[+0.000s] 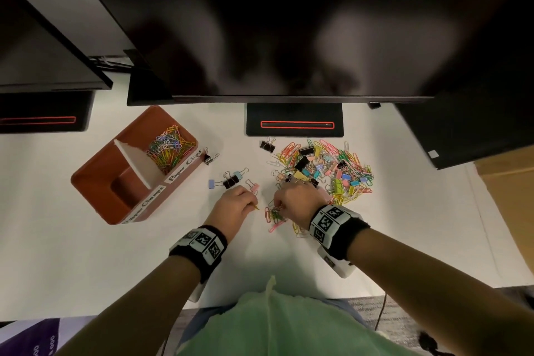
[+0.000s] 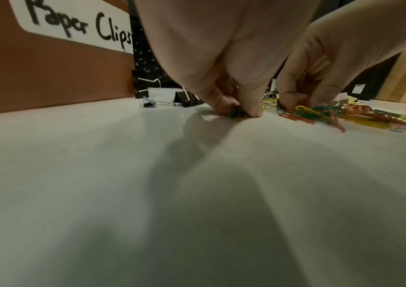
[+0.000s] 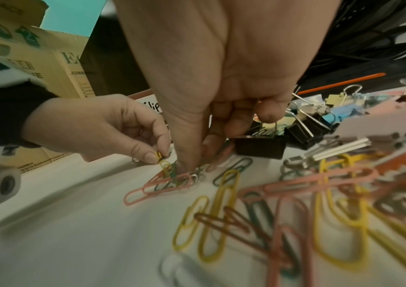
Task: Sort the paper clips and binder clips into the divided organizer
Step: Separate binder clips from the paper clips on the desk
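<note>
The left hand point(image 1: 235, 205) is low over the white desk point(image 1: 115, 254), thumb and forefinger pinching a few small paper clips, yellow and green point(image 3: 159, 157). The right hand point(image 1: 294, 202) is just beside it, fingers curled down, thumb and fingertips point(image 3: 187, 161) pinching into a small cluster of clips point(image 1: 274, 215) lying on the desk; pink, green and yellow ones show there. Both wrists wear black bands with square-patterned markers point(image 1: 328, 221).

The main pile point(image 1: 326, 170) lies beyond the right hand: paper clips of many colours mixed with binder clips, pastel and black. A few binder clips point(image 1: 231, 179) lie apart, just beyond the left hand: a blue one, a black one, a pale blue one and a pink one. One black binder clip point(image 1: 267, 144) lies at the far left edge of the pile, another point(image 1: 211, 156) touches or nearly touches the organizer.

The brown organizer point(image 1: 95, 179) stands to the left, split by a white divider point(image 1: 135, 162). Its far compartment holds coloured paper clips point(image 1: 169, 147). The near compartment shows only its brown floor. A label point(image 2: 74, 23) on the side reads "Paper Clips"
</note>
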### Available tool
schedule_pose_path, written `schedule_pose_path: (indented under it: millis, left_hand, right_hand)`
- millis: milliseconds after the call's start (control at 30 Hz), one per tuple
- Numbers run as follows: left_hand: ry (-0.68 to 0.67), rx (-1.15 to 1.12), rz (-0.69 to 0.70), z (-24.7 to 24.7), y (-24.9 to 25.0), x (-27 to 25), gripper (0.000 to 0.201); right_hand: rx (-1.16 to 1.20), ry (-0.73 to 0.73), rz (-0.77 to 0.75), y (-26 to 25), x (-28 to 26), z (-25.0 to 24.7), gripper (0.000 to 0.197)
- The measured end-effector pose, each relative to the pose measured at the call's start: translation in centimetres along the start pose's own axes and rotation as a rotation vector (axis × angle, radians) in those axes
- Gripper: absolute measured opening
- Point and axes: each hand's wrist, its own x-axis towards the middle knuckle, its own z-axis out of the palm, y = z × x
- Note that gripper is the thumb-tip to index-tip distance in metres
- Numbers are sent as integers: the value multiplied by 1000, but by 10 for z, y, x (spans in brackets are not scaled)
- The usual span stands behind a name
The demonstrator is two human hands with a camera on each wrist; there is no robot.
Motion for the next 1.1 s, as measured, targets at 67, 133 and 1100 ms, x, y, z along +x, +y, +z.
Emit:
schedule_pose_path:
  millis: [67,133,1100]
  left_hand:
    - [-6,-5,-7,-2,0,0,8]
    - [-24,-2,-18,-3,1,1,7]
    - [522,-286,-460,-191,-34,-9,20]
  right_hand:
    - [-17,-27,0,-2,1,-5,20]
    - [-21,-48,-11,-3,2,-10,19]
    - [376,356,-309,-132,89,-118,9]
